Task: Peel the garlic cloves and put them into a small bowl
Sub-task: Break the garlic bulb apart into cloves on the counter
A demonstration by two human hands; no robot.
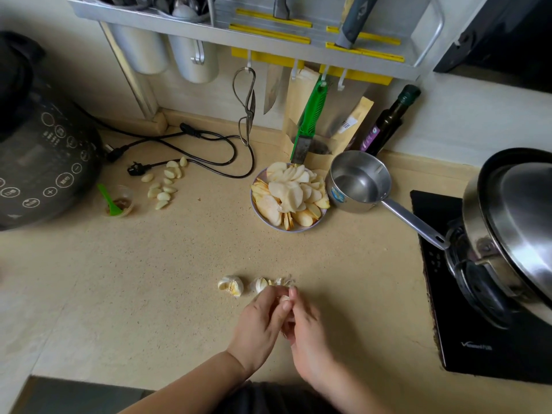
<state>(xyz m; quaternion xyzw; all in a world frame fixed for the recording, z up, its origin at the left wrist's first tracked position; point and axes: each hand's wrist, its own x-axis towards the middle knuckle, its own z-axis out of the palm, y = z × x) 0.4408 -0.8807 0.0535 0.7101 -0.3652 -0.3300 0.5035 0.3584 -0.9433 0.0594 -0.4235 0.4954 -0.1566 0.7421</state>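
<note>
1. Low in the centre of the frame, the left hand [259,324] and right hand [309,339] meet above the beige countertop [149,279], fingertips together.
2. Both hands pinch a single garlic clove [283,298] between their fingertips; the left thumb and fingers curl round it from the left, the right fingers close on it from the right.
3. Just above the hands, a partly broken garlic head [231,285] lies on the countertop, with a loose clove and scraps of papery skin [265,283] just beside it to the right.
4. At the centre left of the frame, a scatter of peeled cloves [165,183] lies bare on the countertop, near a black power cord [194,144].
5. Left of those cloves sits a small clear cup [119,201] with a green spoon in it, next to a dark cooker [41,162] with round buttons.
6. At the upper centre, a plate of sliced fruit [291,195] touches a small steel saucepan [358,180] on its right.
7. On the right edge, a lidded pan [513,234] sits on a black hob [484,324].
</note>
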